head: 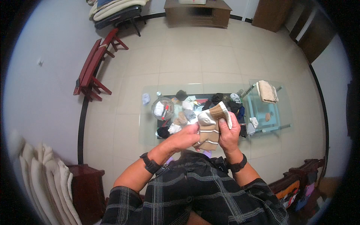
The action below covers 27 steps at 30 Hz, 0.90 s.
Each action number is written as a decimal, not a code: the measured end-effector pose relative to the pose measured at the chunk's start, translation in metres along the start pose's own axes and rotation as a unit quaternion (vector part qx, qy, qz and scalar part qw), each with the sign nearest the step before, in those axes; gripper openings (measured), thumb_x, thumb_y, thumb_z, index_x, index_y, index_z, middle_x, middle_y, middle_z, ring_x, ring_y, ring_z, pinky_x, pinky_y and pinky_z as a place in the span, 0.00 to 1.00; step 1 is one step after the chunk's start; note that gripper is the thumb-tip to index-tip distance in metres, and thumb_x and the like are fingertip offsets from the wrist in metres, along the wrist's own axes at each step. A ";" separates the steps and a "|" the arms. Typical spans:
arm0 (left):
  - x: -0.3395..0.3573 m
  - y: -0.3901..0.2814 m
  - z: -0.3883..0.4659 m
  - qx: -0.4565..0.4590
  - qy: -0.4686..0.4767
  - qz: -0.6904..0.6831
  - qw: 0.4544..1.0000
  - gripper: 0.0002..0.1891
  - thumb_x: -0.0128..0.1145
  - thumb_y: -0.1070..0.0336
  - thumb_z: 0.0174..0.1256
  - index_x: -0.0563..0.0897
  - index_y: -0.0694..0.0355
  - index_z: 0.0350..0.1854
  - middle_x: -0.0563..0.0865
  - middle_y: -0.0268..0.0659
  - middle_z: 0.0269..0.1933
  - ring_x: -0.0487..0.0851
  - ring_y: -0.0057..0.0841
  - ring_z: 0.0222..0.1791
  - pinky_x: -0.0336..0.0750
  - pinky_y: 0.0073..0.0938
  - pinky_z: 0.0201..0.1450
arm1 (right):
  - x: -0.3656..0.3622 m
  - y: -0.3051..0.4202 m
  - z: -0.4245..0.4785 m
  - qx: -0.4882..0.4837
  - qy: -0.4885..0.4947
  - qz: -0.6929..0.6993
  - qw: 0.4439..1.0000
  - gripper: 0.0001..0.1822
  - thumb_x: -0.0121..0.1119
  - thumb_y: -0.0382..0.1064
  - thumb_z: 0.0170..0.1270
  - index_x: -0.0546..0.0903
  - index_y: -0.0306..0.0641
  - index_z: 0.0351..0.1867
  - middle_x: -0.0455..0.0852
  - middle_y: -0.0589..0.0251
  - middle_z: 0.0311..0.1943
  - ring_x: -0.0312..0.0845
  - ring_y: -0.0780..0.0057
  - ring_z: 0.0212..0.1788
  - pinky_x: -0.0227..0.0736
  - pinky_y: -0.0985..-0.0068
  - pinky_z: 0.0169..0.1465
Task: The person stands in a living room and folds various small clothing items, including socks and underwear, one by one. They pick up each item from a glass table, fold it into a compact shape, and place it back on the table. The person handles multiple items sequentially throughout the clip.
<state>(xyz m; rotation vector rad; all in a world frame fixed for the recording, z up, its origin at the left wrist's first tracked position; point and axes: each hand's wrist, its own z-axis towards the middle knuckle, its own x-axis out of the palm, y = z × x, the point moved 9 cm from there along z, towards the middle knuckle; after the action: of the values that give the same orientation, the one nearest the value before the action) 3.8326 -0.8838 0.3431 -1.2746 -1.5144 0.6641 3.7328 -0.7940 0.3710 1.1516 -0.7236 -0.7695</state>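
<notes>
A brown-and-white sock [209, 132] with white stripes and a ribbed cuff is stretched between my hands above a glass table. My left hand [188, 138] grips its left side, some fingers hidden behind the fabric. At the cuff end, my right hand [230, 133] pinches the sock with the thumb on top. Whether a second sock lies behind it, I cannot tell. Balled socks lie on the table beyond my hands, among them a grey one [189, 114], a tan one [180, 118], a white one [174, 128] and a black one [163, 132].
A round glass bowl [163, 118] holds a white item and a red stick-like thing. Several dark socks [218, 98] are heaped at the table's right part. A folded beige cloth [267, 91] rests at the right end. Red wooden benches [97, 64] stand along the left wall.
</notes>
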 end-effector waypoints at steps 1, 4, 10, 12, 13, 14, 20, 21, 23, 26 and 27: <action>0.003 0.000 0.001 -0.011 0.014 0.003 1.000 0.25 0.52 0.63 0.69 0.68 0.64 0.67 0.80 0.34 0.57 0.80 0.20 0.51 0.78 0.24 0.47 | 0.000 0.001 0.000 0.000 -0.007 -0.017 1.000 0.11 0.56 0.35 0.70 0.78 0.32 0.50 0.83 0.67 0.42 0.74 0.81 0.45 0.70 0.79 0.51; -0.010 0.019 0.005 0.014 -0.016 -0.051 0.998 0.25 0.51 0.61 0.70 0.69 0.65 0.67 0.79 0.35 0.58 0.78 0.21 0.54 0.75 0.25 0.55 | 0.000 0.002 0.002 0.002 -0.020 -0.025 0.999 0.11 0.56 0.34 0.70 0.78 0.32 0.50 0.83 0.66 0.42 0.75 0.81 0.45 0.70 0.78 0.52; 0.001 -0.002 0.001 0.044 -0.035 -0.039 0.998 0.25 0.54 0.61 0.69 0.71 0.67 0.65 0.79 0.37 0.59 0.77 0.22 0.56 0.74 0.26 0.57 | -0.010 -0.004 0.005 0.000 -0.048 -0.063 0.997 0.10 0.56 0.32 0.69 0.78 0.31 0.48 0.84 0.64 0.40 0.76 0.80 0.44 0.72 0.77 0.51; -0.003 0.003 0.006 0.026 -0.057 0.028 0.998 0.25 0.55 0.63 0.69 0.71 0.67 0.65 0.80 0.37 0.58 0.78 0.22 0.55 0.74 0.26 0.57 | -0.008 -0.005 0.005 -0.001 -0.042 -0.075 0.996 0.09 0.56 0.32 0.69 0.78 0.31 0.48 0.84 0.65 0.40 0.76 0.80 0.43 0.72 0.78 0.50; -0.005 0.004 0.008 0.018 -0.063 0.040 0.997 0.24 0.56 0.64 0.68 0.71 0.67 0.65 0.80 0.37 0.58 0.78 0.22 0.55 0.74 0.26 0.57 | -0.007 -0.004 0.006 0.003 -0.037 -0.075 0.997 0.09 0.55 0.32 0.69 0.78 0.31 0.48 0.83 0.66 0.40 0.76 0.81 0.43 0.72 0.78 0.50; -0.007 0.006 0.010 0.009 -0.069 0.053 0.996 0.24 0.56 0.65 0.68 0.72 0.66 0.64 0.80 0.37 0.57 0.79 0.22 0.54 0.74 0.26 0.57 | -0.006 -0.004 0.006 0.006 -0.032 -0.075 0.997 0.09 0.55 0.31 0.70 0.78 0.31 0.48 0.83 0.67 0.41 0.75 0.82 0.43 0.72 0.79 0.50; -0.014 -0.006 0.004 0.196 -0.118 0.240 0.943 0.18 0.59 0.65 0.65 0.75 0.69 0.53 0.86 0.44 0.42 0.84 0.33 0.37 0.77 0.32 0.42 | -0.007 -0.021 0.011 0.083 -0.018 -0.012 0.996 0.09 0.57 0.30 0.67 0.78 0.32 0.47 0.82 0.66 0.40 0.75 0.82 0.42 0.72 0.80 0.48; -0.012 -0.007 0.005 0.172 -0.114 0.289 0.935 0.18 0.59 0.65 0.64 0.76 0.68 0.53 0.85 0.47 0.43 0.84 0.37 0.39 0.77 0.34 0.44 | -0.008 -0.025 0.011 0.099 -0.017 -0.002 0.995 0.10 0.57 0.30 0.66 0.78 0.32 0.47 0.82 0.65 0.41 0.75 0.82 0.43 0.72 0.81 0.48; -0.009 -0.014 0.003 0.124 -0.104 0.383 0.909 0.17 0.60 0.66 0.62 0.76 0.67 0.52 0.84 0.51 0.44 0.83 0.45 0.43 0.76 0.38 0.46 | -0.012 -0.023 0.013 0.081 -0.034 0.000 0.996 0.10 0.59 0.29 0.64 0.79 0.31 0.46 0.82 0.64 0.41 0.76 0.81 0.43 0.73 0.79 0.48; -0.010 -0.022 -0.006 0.180 -0.120 0.409 0.887 0.15 0.60 0.66 0.62 0.76 0.67 0.48 0.82 0.52 0.44 0.80 0.50 0.45 0.75 0.42 0.47 | -0.006 -0.012 0.016 0.021 -0.033 -0.019 0.999 0.12 0.61 0.28 0.60 0.80 0.31 0.46 0.80 0.62 0.43 0.76 0.76 0.47 0.73 0.77 0.49; -0.010 -0.027 -0.009 0.192 -0.134 0.413 0.880 0.14 0.60 0.66 0.61 0.76 0.67 0.47 0.82 0.52 0.44 0.80 0.50 0.45 0.75 0.42 0.47 | -0.008 -0.007 0.016 -0.011 -0.012 -0.068 0.998 0.12 0.61 0.27 0.60 0.80 0.31 0.46 0.80 0.61 0.44 0.77 0.75 0.47 0.73 0.77 0.49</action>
<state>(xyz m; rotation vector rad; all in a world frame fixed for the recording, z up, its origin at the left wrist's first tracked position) 3.8303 -0.9031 0.3661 -1.5311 -0.9030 1.6636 3.7141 -0.7972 0.3679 1.1827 -0.6604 -0.9051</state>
